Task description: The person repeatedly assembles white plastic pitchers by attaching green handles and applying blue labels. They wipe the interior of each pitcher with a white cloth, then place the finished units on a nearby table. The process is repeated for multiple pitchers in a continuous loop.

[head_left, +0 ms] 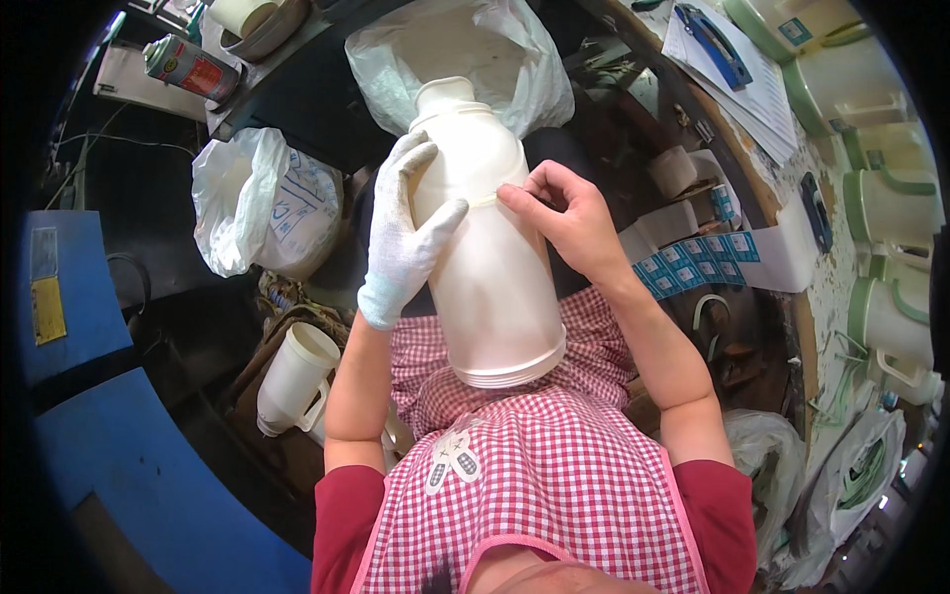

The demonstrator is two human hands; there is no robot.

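Observation:
A large cream-white plastic flask shell (500,267) lies across my lap, its narrow neck pointing away and its wide ribbed end toward me. My left hand (406,223), in a white knit glove, is wrapped against its left side with the thumb on top. My bare right hand (564,208) is closed in a pinch, thumb and forefinger touching the shell just below its shoulder. Whatever those fingertips hold, if anything, is too small to make out. Beyond the neck stands an open white plastic bag (539,74).
A white plastic jug (297,371) with a handle stands low on the left, below a full bag (267,203). On the right bench are a sheet of blue stickers (698,262), a blue knife (712,45) on papers, and several green-trimmed jugs (886,208). A spray can (193,69) lies back left.

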